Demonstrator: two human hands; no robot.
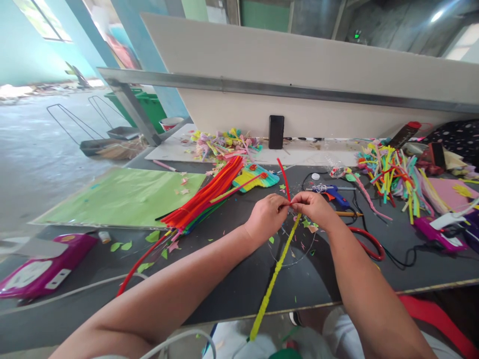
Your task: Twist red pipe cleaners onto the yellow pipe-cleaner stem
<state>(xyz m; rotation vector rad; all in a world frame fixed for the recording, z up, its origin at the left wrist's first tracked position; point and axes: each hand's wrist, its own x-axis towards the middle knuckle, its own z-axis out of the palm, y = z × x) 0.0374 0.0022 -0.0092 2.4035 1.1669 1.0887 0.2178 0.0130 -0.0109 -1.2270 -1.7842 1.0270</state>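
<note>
Forearms [164, 294]: bare and closest of all, slanting in from the bottom corners over the dark surface [232, 299].
Left hand [267, 215]: fingers curled, thumb tip against forefinger, pinching the lower end of a red strand [284, 179] in a tight grip.
Right hand [312, 208]: right alongside, fingertips nearly touching the left ones, pinching at that same lower end, also in a tight grip.
Red strand: up above the fingertips, leaning a little left, upper end free.
Yellow strip [277, 274]: fuzzy and lumpy, just under the fingertips at the top, slanting down toward the camera and out past the near edge; perhaps joined to the red strand, too covered by fingers to tell.
Left side: red-orange bundle [205, 192] lying aslant, partly over a green sheet [112, 199]; nearer, a magenta device [80, 247].
Just behind: a yellow and turquoise piece [244, 177] with red bits on top, close to the upper end of the bundle.
Right side: blue glue gun [339, 197] lying near the right hand, then a red loop [381, 249] nearer, and farther out a heap of coloured strips [396, 174].
Back: black phone [276, 132] standing upright before a white board [262, 55], with another multicoloured pile [224, 144] to the left.
</note>
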